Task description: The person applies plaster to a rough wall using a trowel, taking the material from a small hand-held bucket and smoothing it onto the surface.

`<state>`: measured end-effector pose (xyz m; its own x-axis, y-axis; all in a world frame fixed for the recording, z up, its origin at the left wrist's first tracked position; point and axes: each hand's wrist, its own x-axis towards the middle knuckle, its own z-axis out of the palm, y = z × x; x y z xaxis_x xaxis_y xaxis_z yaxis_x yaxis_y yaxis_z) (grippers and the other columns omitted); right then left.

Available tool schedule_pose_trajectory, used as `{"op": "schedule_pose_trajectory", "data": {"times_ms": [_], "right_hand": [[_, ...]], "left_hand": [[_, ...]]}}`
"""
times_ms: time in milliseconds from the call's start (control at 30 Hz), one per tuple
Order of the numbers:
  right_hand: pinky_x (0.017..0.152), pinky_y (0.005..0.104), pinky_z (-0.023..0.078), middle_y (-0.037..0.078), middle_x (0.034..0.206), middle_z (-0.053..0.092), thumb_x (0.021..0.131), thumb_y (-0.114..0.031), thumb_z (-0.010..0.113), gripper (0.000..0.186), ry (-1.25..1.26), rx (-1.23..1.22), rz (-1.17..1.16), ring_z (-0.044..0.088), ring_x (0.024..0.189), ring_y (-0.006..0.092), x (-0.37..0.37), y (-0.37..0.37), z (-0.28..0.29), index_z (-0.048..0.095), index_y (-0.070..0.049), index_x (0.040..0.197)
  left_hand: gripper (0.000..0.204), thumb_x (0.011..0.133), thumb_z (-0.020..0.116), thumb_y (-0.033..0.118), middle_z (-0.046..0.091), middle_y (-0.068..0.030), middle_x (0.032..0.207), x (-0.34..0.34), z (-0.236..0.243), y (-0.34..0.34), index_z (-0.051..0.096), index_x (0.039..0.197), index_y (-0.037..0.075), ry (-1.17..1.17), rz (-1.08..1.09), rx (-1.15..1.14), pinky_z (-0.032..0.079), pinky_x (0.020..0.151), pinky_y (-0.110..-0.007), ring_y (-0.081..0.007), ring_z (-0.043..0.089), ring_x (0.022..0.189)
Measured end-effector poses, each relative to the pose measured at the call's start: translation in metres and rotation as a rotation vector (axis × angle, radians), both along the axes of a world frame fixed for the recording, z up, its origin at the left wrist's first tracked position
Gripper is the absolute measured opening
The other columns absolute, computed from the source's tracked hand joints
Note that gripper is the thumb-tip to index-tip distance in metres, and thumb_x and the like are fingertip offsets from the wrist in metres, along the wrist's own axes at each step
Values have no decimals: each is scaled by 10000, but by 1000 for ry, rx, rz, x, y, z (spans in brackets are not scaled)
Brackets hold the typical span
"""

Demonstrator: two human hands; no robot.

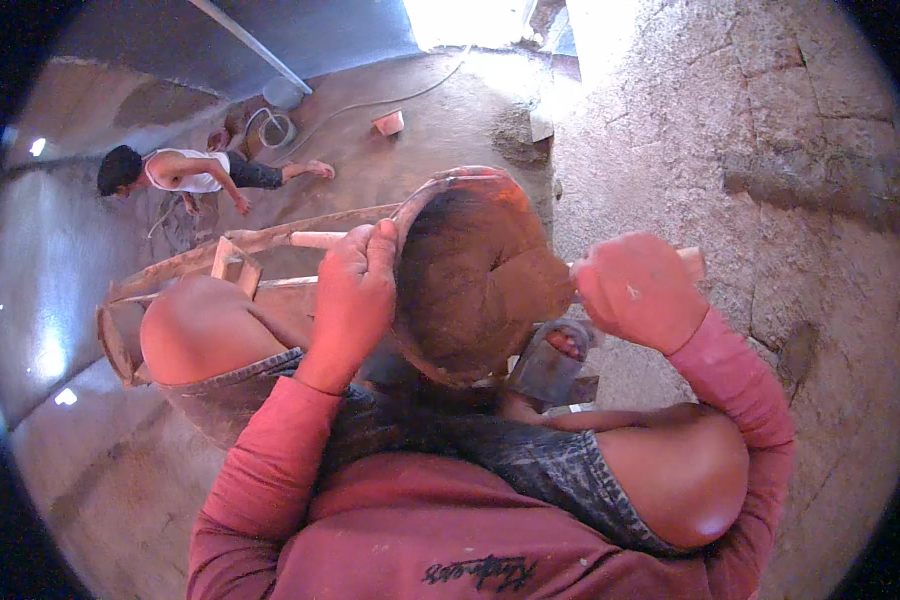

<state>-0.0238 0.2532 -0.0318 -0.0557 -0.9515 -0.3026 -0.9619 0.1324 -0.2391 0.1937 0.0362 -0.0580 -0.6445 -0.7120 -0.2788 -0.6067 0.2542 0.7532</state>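
Observation:
A round metal pan, dark and caked with mud-coloured mortar, rests tilted between my bare knees. My left hand grips its upper left rim, thumb over the edge. My right hand is closed on the wooden handle of a trowel. The trowel blade reaches into the right side of the pan. Both sleeves are red. I am squatting, and one sandalled foot shows under the pan.
A rough plastered wall fills the right side. A wooden frame lies below my left knee. On the floor beyond, another person crouches near a white bucket, a hose and a small pan.

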Motion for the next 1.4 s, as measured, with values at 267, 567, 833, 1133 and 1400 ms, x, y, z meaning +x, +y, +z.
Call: {"op": "schedule_pose_trajectory", "data": {"times_ms": [267,567,833,1133,1400], "right_hand": [[714,490,548,137,787,684,883,-272,678,227,-520,34,-162,684,780,375,15,30,-44,673,-68,782],[628,400,490,118,727,633,874,-251,745,227,-679,-196,-509,632,674,254,-23,72,-51,684,-34,846],[571,252,433,-36,707,593,914,-191,730,161,-1054,-215,-1213,530,622,77,-95,178,-148,712,-36,876],[541,248,443,-14,760,642,964,-186,675,142,-599,-695,-1669,574,638,80,-197,248,-38,682,-72,880],[619,379,474,96,731,661,885,-191,716,207,-119,-154,-769,637,679,251,-69,114,30,649,-13,802]], "left_hand": [[419,1072,495,324,627,-253,801,-3,9,-4,644,957,-51,-58,-3,10,468,710,-448,-356,615,754],[391,1091,456,248,716,-198,1012,12,-2,-7,682,1119,-69,-64,-73,-189,485,877,-383,-290,654,929],[437,1120,424,294,680,-41,965,-15,18,14,672,1122,-66,-32,64,50,473,825,-288,-104,566,895],[455,1089,479,347,665,-161,1250,-5,18,3,644,1268,-38,-165,69,179,422,1058,-367,-268,591,1165],[400,1088,470,286,685,-167,900,-9,-4,3,680,1079,-54,-56,-84,-152,482,806,-370,-259,619,830]]}}
